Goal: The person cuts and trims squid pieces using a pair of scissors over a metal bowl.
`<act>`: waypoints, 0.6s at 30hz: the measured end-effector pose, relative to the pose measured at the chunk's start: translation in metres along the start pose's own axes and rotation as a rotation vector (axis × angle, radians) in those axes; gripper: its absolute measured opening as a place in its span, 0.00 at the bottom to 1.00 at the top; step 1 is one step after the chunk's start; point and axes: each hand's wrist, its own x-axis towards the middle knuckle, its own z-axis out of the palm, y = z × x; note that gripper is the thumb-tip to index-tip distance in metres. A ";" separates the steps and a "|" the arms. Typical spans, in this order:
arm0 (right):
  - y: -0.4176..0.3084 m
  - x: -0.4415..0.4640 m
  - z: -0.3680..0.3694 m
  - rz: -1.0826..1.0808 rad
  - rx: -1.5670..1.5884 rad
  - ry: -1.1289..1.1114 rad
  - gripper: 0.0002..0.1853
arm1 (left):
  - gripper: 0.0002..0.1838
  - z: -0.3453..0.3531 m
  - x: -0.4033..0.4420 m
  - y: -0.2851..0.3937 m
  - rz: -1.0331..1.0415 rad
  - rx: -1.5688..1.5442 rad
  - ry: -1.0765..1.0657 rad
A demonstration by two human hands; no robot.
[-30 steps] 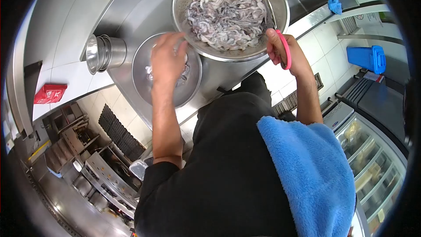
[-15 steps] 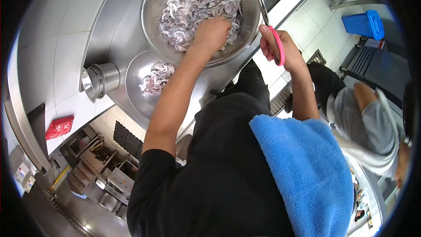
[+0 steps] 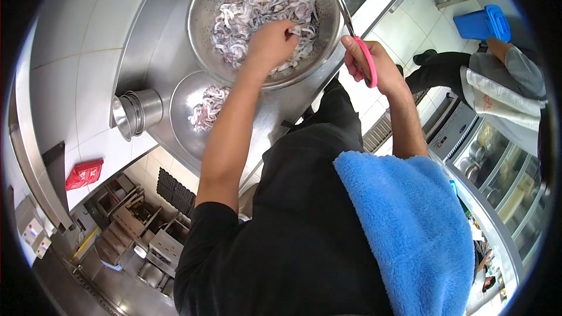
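Right hand (image 3: 381, 69), right of center: curled round pink-handled scissors (image 3: 369, 63). Left hand (image 3: 273, 44), upper center: pinching a squid strip (image 3: 298, 30) at squid pile (image 3: 252, 9) in colander (image 3: 202, 29). Smaller heap (image 3: 208, 108) in bowl (image 3: 181, 102), left of center. Co-worker (image 3: 486, 67) upper right.

Top centre: colander (image 3: 202, 29), heaped with tentacles (image 3: 257, 0); left hand (image 3: 272, 44) down inside, pinching at the heap's right side. Just outside the colander, to lower right: right hand (image 3: 386, 70), gripping pink-handled scissors (image 3: 365, 51), blades pointing up the frame, across the colander's edge in view. Left of centre, partly behind left forearm (image 3: 234, 129): bowl (image 3: 181, 99) with a smaller pile (image 3: 205, 108). Farther left, nested metal cups (image 3: 149, 108). Lower right: blue towel (image 3: 415, 216) over black shirt (image 3: 304, 216). Upper right: person (image 3: 518, 73) near blue bin (image 3: 480, 23).
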 end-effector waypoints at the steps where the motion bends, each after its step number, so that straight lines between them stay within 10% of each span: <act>1: -0.002 -0.001 0.000 -0.002 -0.012 -0.004 0.39 | 0.18 -0.009 -0.004 0.001 -0.016 -0.043 0.032; 18: 0.003 -0.004 0.133 -0.009 0.379 -0.683 0.44 | 0.11 -0.115 -0.097 0.016 -0.168 -0.644 0.161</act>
